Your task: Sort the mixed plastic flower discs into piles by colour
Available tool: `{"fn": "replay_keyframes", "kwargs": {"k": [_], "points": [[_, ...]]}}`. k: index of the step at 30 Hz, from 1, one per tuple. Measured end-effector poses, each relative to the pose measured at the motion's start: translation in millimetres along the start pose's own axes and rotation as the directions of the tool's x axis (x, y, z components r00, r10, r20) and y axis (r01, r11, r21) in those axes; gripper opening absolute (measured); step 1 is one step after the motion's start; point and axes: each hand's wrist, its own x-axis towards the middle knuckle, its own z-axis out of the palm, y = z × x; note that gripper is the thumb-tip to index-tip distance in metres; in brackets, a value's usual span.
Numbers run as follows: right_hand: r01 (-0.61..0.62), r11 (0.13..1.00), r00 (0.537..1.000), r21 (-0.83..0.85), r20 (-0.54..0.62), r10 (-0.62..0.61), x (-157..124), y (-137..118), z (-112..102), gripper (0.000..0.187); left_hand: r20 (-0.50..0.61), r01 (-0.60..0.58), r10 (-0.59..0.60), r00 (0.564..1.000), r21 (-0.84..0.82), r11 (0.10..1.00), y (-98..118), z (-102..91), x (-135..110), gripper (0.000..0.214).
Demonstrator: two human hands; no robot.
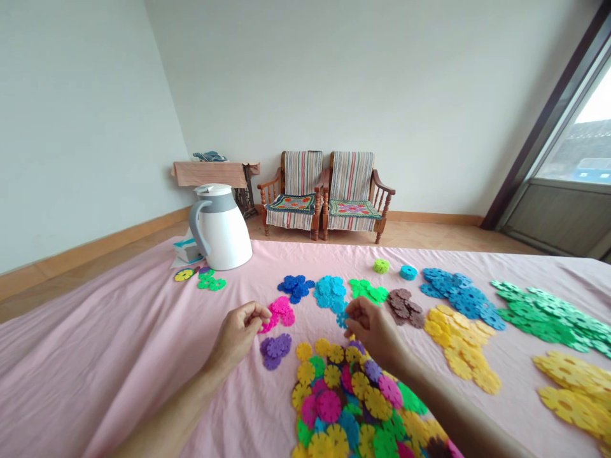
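Note:
My left hand (pixel 243 324) is closed in a pinch at the left edge of a small pile of pink notched plastic discs (pixel 282 310). Whether a disc sits between its fingertips is hard to make out. Below it lies a purple pile (pixel 275 350). My right hand (pixel 370 324) has its fingers closed on a light blue notched disc (pixel 341 319), just below the light blue pile (pixel 329 291). Under my right wrist spreads a big mixed heap of discs (pixel 329 407) in yellow, pink, green, blue and purple.
Sorted piles lie around: dark blue (pixel 294 288), bright green (pixel 368 291), brown (pixel 405 308), yellow (pixel 458 343), blue (pixel 461 296) and green (pixel 548 315). A white jug (pixel 226 229) stands at the back left on the pink cloth (pixel 214 407). Two wooden chairs (pixel 353 210) stand beyond.

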Motion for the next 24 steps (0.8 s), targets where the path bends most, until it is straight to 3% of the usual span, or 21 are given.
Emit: {"fn": "replay_keyframes", "kwargs": {"k": [2,4,6,9,13,19,24], "points": [[-0.004,0.990,0.997,0.139,-0.075,0.014,4,4,-2,0.007,0.002,-0.001,0.001,1.000,0.010,1.000,-1,-0.4,0,0.017],[0.007,0.990,0.999,0.143,-0.052,0.000,3,4,-1,0.007,-0.001,-0.002,0.002,1.000,0.018,1.000,1,-0.5,0,0.018],[0.033,0.999,0.998,0.018,0.044,-0.033,-4,1,4,0.006,-0.006,0.000,0.000,1.000,0.018,1.000,4,-0.1,0,0.018],[0.174,0.964,0.970,-0.202,0.201,-0.133,-19,-11,15,0.013,-0.016,0.009,-0.009,1.000,0.014,1.000,9,0.7,-1,0.018],[0.316,0.891,0.923,-0.326,0.323,-0.209,-31,-29,23,0.020,-0.021,0.007,-0.006,1.000,0.023,1.000,11,1.2,-2,0.018],[0.299,0.869,0.918,-0.394,0.369,-0.148,-32,-35,23,0.015,-0.021,0.006,-0.006,1.000,0.017,1.000,10,1.1,-2,0.018],[0.273,0.896,0.933,-0.351,0.322,-0.158,-35,-28,27,0.017,-0.018,0.001,-0.001,1.000,0.021,1.000,9,1.4,-2,0.018]]}}
